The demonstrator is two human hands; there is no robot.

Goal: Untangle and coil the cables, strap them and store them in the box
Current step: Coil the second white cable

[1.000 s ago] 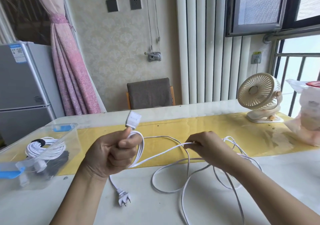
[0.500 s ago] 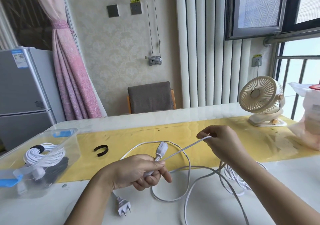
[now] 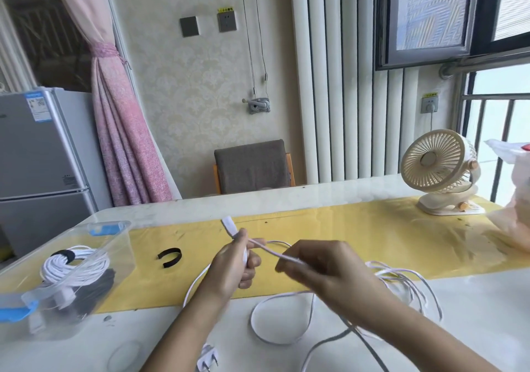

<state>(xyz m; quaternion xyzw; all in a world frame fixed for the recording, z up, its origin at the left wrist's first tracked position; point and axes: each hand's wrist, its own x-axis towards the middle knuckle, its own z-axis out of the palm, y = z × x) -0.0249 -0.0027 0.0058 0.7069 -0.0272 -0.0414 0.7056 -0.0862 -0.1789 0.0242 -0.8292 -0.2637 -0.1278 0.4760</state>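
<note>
Your left hand (image 3: 229,262) and right hand (image 3: 321,268) are bare. Your left forearm (image 3: 186,323) and right forearm (image 3: 401,331) are uncovered too, reaching the frame edge at 6 and 5 o'clock. Blur softens your right hand's fingers.

box (image 3: 122,229) sat left on table (image 3: 473,314), coiled cable (image 3: 77,264) inside | strap (image 3: 169,257) lay just right of box | loose cable (image 3: 397,274) sprawled centre-right | fan (image 3: 436,162) stood behind, far right

Right hand (image 3: 321,268) in motion blur
</note>
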